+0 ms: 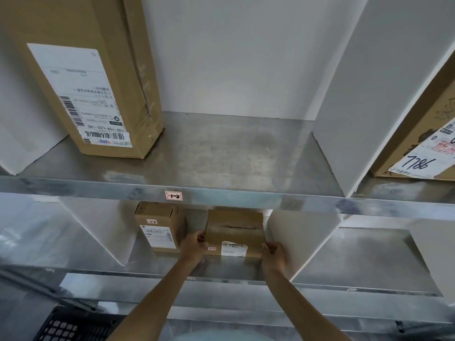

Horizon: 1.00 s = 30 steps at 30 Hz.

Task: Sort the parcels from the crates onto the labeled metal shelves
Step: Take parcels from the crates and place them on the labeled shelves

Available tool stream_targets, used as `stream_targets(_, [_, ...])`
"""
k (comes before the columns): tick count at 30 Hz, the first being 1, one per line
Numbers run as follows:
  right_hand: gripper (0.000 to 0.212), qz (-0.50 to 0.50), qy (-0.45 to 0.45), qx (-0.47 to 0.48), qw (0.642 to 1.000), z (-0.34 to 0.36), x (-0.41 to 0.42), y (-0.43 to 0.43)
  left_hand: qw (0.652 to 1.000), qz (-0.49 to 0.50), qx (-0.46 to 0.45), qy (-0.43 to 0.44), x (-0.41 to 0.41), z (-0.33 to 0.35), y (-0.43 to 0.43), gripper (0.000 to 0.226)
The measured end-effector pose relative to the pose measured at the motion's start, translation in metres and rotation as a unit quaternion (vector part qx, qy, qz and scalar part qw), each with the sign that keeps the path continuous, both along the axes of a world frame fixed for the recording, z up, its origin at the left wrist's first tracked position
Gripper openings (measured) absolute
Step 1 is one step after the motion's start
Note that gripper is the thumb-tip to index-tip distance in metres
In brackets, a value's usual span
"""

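A flat brown cardboard parcel (pixel 234 232) with a white label sits in the middle bay of the lower metal shelf (pixel 231 269). My left hand (pixel 193 246) grips its left edge and my right hand (pixel 273 254) grips its right front corner. To its left in the same bay stands a smaller brown box (pixel 157 225) with a white label and a small red tag. The upper shelf (pixel 221 153) carries a red-and-white label reading 1-2 (pixel 173 195) on its front edge.
A tall brown carton (pixel 93 77) stands at the left of the upper shelf. White dividers (pixel 344 119) split the bays. Another box marked 7786 (pixel 423 148) lies in the upper right bay. A black plastic crate (pixel 73 326) shows at the bottom left.
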State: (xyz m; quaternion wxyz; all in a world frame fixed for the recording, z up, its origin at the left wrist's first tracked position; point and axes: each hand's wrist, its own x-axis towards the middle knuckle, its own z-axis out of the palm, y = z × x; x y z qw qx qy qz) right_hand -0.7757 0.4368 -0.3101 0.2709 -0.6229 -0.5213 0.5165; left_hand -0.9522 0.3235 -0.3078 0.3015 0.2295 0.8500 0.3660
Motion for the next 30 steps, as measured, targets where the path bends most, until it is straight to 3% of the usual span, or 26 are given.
stream_targets(8, [0.006, 0.033, -0.007, -0.016, 0.999, -0.002, -0.001, 0.005, 0.999, 0.015, 0.021, 0.031, 0.015, 0.004, 0.003, 0.032])
stream_targets(13, [0.023, 0.026, -0.015, -0.076, 0.997, -0.005, 0.004, -0.004, 0.996, 0.047, 0.041, 0.062, 0.025, -0.004, -0.002, 0.017])
stream_targets(18, [0.016, 0.099, -0.048, -0.067, 0.992, -0.012, 0.020, -0.021, 0.992, 0.092, 0.090, 0.010, 0.038, 0.002, -0.027, 0.038])
stream_targets(23, [0.012, 0.188, -0.081, -0.079, 0.976, -0.010, 0.021, -0.048, 0.988, 0.117, 0.089, 0.039, 0.050, 0.007, -0.070, 0.035])
stream_targets(27, [0.023, 0.276, -0.052, -0.101, 0.954, 0.005, 0.006, -0.084, 0.981, 0.129, 0.118, 0.087, 0.053, 0.023, -0.117, 0.041])
stream_targets(30, [0.013, 0.339, -0.017, -0.113, 0.934, 0.024, -0.011, -0.123, 0.970, 0.178, 0.137, 0.098, 0.054, 0.039, -0.166, 0.041])
